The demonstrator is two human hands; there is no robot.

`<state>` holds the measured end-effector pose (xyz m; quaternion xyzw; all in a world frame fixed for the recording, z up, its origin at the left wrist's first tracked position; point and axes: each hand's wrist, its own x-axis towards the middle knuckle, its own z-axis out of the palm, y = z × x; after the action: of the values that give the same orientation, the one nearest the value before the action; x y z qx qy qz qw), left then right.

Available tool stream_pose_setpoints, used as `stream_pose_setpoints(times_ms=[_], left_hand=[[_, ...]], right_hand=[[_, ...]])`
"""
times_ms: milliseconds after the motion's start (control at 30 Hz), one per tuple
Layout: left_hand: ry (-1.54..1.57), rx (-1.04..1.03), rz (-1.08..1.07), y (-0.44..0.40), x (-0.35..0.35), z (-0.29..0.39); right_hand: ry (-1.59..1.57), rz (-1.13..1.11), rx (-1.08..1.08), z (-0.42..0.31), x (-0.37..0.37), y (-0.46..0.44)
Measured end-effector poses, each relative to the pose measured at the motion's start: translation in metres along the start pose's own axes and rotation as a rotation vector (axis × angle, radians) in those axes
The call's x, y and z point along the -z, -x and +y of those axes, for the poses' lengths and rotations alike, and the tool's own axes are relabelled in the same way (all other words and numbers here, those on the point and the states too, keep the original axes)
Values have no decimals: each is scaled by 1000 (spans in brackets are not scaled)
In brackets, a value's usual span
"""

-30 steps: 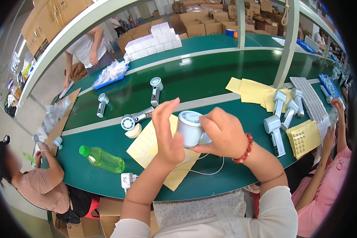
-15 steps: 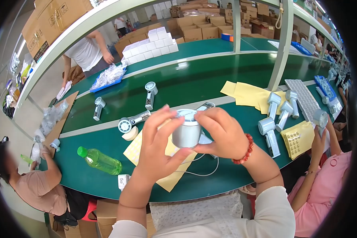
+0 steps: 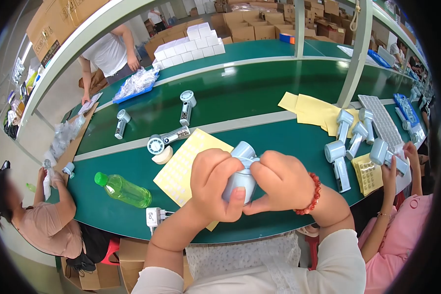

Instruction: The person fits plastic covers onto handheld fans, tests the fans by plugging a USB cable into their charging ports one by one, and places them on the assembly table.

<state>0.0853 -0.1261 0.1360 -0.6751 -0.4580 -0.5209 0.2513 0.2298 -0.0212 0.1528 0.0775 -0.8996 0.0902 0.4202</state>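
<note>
In front of me I hold a light blue handheld fan (image 3: pixel 240 184) by its round head. My left hand (image 3: pixel 214 183) is wrapped round its left side, with the thumb against the cylindrical wall. On the other side my right hand (image 3: pixel 281 180), with a red bead bracelet at the wrist, has its fingertips on the rim. Any handle is hidden. Just behind the hands shows another light blue cylindrical part (image 3: pixel 243 149), partly covered. Under and left of the hands lies a yellow sheet of labels (image 3: pixel 187 164).
A green bottle (image 3: pixel 125 190) and a white charger (image 3: pixel 154 216) stand at left. Several fans (image 3: pixel 339 164) lie at right beside yellow sheets (image 3: pixel 306 109). More fans (image 3: pixel 186 108) rest on the green belt (image 3: pixel 240 95). A co-worker in pink (image 3: pixel 397 240) holds a fan.
My hands have come down and closer together round the fan head, which has tilted. More of the label sheet and charger shows. The co-worker at right has turned the fan in their hands.
</note>
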Motion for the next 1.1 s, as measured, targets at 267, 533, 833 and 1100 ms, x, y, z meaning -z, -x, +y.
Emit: stream_pose_setpoints(times_ms=[267,533,833,1100], left_hand=[[12,-40,113,8,-7,3],[16,-67,128,12,-8,-1],[-7,-89,147,13,-8,-3],[169,170,168,10,0,1]], right_hand=[[65,104,123,2,-8,5],[136,76,161,2,-8,5],[119,32,141,1,-3,5],[-30,27,46,-3,0,-2]])
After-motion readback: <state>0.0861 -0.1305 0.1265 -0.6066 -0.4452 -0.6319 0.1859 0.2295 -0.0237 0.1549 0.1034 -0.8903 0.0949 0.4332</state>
